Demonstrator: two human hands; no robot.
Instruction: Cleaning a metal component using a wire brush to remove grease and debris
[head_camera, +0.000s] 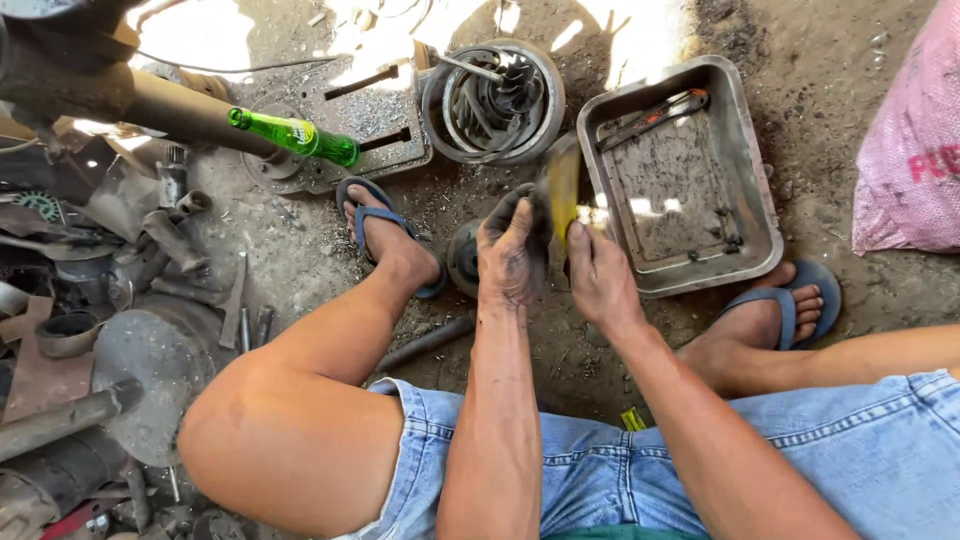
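We see 3 items w/ packaging or labels. A green glass bottle (296, 134) lies on its side at upper left, on the dirt floor next to a flat metal plate; approx. mid-body it has a paper label (300, 131) in yellow w/ some red. At the far right edge sits a pink woven plastic sack (908, 150), bulging, cut off by the frame, w/ darker pink print low on its side. Btw. our knees, a small yellow scrap of wrapper (633, 419) lies beside the denim shorts. No signs, no screens.
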